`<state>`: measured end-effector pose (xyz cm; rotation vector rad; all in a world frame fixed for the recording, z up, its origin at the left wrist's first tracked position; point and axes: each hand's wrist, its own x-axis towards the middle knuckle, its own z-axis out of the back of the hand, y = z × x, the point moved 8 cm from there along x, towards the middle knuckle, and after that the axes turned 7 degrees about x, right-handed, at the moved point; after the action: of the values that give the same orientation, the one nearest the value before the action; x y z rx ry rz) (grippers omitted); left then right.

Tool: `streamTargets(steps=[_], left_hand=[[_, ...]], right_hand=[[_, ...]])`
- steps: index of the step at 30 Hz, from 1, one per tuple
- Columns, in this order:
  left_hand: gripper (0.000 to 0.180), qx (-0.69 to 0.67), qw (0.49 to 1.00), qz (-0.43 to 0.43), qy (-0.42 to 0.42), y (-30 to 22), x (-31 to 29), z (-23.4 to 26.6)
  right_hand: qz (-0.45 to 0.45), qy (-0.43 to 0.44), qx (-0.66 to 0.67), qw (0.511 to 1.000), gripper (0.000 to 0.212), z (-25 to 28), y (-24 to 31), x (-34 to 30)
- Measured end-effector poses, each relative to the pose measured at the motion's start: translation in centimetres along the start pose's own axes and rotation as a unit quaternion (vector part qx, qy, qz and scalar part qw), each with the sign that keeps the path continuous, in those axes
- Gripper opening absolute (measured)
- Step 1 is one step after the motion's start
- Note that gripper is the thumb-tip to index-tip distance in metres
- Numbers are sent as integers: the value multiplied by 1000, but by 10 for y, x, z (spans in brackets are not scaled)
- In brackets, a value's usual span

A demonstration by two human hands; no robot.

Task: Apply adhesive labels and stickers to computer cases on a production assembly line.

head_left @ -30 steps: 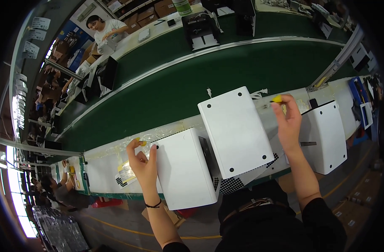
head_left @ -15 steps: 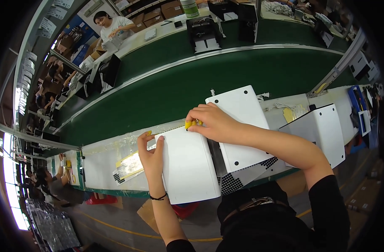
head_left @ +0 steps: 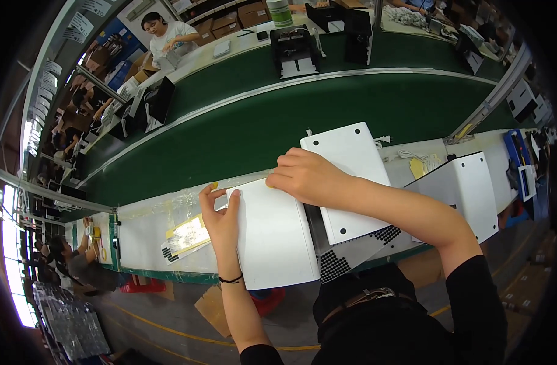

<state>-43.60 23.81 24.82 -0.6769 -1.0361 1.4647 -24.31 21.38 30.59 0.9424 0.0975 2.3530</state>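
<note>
A white box-shaped housing [head_left: 272, 243] lies before me, its broad smooth face up. My left hand [head_left: 219, 214] grips its far left corner, thumb on the face and fingers over the far side; a small dark dot shows by the thumb tip. At the far right corner my right hand [head_left: 303, 176] is closed, fingertips pressed together at the edge. Whatever they pinch is hidden. Yellow covers show on some fingertips. To the right lies a second white housing [head_left: 351, 182] with black round feet near its corners. Beneath it, a sheet of black round pads [head_left: 334, 266] sticks out.
Another white housing [head_left: 480, 194] stands farther right. A yellow-edged sheet [head_left: 187, 236] lies left on the bench. Beyond runs a green conveyor belt [head_left: 230, 146], with black device parts [head_left: 295, 52] on its far side. A co-worker [head_left: 169, 39] stands far left.
My right fingers have curled down onto the housing's far right corner, so their yellow covers are mostly hidden. My left hand keeps its hold. The view has shifted slightly.
</note>
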Motion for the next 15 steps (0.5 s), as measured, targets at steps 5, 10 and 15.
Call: streamTargets(steps=[5,10,15], left_hand=[[52,26,1000,7,-11,-2,-2,4],[51,61,998,-5,-27,-6,-3,7],[52,61,997,-14,-38,-4,-2,6]], right_hand=[[-33,21,26,999,8,11,-1,-2],[-152,24,70,986,9,17,-19,-13],[-4,16,28,999,12,13,2,-17]])
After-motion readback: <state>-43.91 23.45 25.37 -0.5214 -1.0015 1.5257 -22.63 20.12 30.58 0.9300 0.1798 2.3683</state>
